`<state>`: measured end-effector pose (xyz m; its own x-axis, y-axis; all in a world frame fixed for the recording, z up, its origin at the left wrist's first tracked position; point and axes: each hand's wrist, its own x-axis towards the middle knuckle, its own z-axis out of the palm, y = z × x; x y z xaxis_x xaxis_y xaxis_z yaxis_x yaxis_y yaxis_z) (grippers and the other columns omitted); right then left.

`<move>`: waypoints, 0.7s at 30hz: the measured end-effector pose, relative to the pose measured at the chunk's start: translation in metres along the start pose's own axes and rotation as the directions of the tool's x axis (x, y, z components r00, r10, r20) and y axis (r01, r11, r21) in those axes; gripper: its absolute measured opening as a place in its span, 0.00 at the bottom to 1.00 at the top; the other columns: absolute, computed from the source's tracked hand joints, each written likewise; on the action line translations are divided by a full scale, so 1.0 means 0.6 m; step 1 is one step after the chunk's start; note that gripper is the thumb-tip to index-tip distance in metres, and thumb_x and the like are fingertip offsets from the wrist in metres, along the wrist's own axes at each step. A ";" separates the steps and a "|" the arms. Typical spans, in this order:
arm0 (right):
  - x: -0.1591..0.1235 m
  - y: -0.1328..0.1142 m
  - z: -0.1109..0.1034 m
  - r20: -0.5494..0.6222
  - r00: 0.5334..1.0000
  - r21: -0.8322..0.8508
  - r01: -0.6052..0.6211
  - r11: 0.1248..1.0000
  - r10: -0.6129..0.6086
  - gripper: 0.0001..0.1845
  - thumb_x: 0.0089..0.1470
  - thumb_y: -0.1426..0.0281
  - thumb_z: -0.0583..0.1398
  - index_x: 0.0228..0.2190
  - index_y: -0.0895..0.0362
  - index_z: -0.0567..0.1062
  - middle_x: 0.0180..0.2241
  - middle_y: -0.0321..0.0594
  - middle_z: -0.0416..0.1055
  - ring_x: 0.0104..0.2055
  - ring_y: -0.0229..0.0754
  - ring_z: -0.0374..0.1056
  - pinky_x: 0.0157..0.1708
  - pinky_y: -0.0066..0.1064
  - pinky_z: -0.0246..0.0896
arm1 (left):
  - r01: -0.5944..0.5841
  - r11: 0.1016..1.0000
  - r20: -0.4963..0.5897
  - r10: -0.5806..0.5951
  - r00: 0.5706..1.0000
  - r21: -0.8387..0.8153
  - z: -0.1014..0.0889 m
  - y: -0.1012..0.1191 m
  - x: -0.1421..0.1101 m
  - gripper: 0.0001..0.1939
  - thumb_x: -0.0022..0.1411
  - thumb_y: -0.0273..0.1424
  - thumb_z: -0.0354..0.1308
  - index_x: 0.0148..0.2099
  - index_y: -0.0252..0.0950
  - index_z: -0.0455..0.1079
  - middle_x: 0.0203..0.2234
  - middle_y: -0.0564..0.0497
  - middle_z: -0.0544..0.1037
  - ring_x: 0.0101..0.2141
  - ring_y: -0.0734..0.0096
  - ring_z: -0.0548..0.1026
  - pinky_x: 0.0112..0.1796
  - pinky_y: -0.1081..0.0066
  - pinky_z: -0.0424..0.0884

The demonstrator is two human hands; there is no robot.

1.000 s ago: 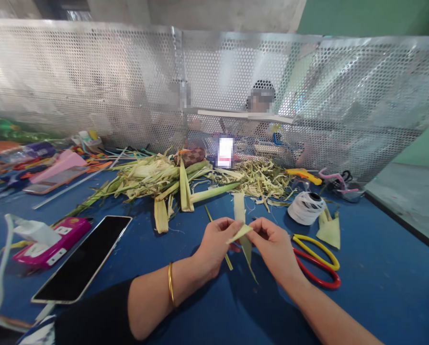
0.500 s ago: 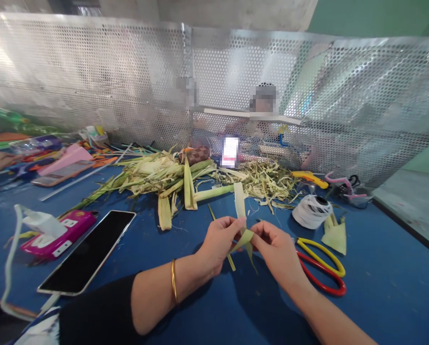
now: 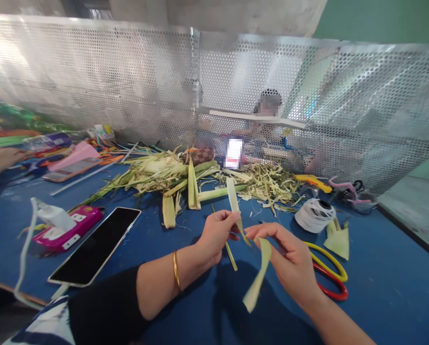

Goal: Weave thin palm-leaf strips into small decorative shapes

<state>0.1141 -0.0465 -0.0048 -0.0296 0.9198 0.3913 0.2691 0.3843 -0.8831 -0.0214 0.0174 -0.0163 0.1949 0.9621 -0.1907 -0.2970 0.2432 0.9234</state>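
Between finger and thumb, my left hand point(image 3: 220, 235) pinches a pale green leaf strip point(image 3: 232, 194) that stands upward and narrows below the fingers. My right hand point(image 3: 289, 254) pinches a pale strip near that narrow end; its broad curled part point(image 3: 258, 278) hangs toward the table. Whether both parts belong to one strip, I cannot tell. A thin stalk point(image 3: 231, 256) lies beneath my left hand. Beside my right wrist are scissors point(image 3: 331, 275) with a yellow and a red handle, their blades mostly hidden. A spool of white string point(image 3: 313, 215) stands beyond them.
Heaps of leaf strips point(image 3: 157, 170) and shredded bits point(image 3: 272, 182) line a perforated metal screen point(image 3: 128, 81). To the left lie a phone point(image 3: 95, 244) and a pink power strip point(image 3: 71, 227) with a cable. Another person's hand point(image 3: 6, 158) rests far left; someone sits behind the screen.
The strip part folded across between my hands has come out to the right and now hangs from my right hand. My hands are slightly further apart, and the view has shifted a little.
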 end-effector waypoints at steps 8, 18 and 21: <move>0.004 -0.041 -0.025 0.305 0.923 0.508 -0.365 0.780 0.233 0.22 0.38 0.51 0.66 0.16 0.53 0.66 0.15 0.33 0.65 0.13 0.36 0.60 0.17 0.31 0.58 | -0.031 0.999 -0.081 0.032 0.996 0.009 -0.013 0.007 0.019 0.16 0.45 0.41 0.64 0.24 0.34 0.65 0.18 0.56 0.68 0.19 0.80 0.66 0.21 0.79 0.62; 0.016 0.022 0.017 0.137 0.854 0.337 -0.517 0.787 0.503 0.13 0.41 0.61 0.67 0.24 0.58 0.73 0.24 0.34 0.71 0.30 0.38 0.67 0.34 0.29 0.63 | 0.087 0.995 0.082 -0.091 0.992 0.050 0.005 -0.012 -0.016 0.11 0.40 0.35 0.65 0.25 0.32 0.72 0.16 0.55 0.68 0.18 0.81 0.62 0.21 0.77 0.59; 0.014 0.029 0.022 0.066 0.867 0.283 -0.491 0.824 0.494 0.14 0.41 0.61 0.67 0.22 0.57 0.71 0.22 0.32 0.69 0.27 0.36 0.66 0.30 0.27 0.62 | 0.117 0.992 0.058 -0.119 0.991 0.036 0.005 -0.015 -0.016 0.10 0.39 0.33 0.65 0.25 0.32 0.73 0.14 0.57 0.65 0.17 0.81 0.59 0.20 0.77 0.55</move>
<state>0.1060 -0.0309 -0.0198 0.0434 0.9925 -0.1139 -0.0363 -0.1123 -0.9930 -0.0176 0.0059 -0.0215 0.2823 0.9176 -0.2798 -0.2381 0.3496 0.9061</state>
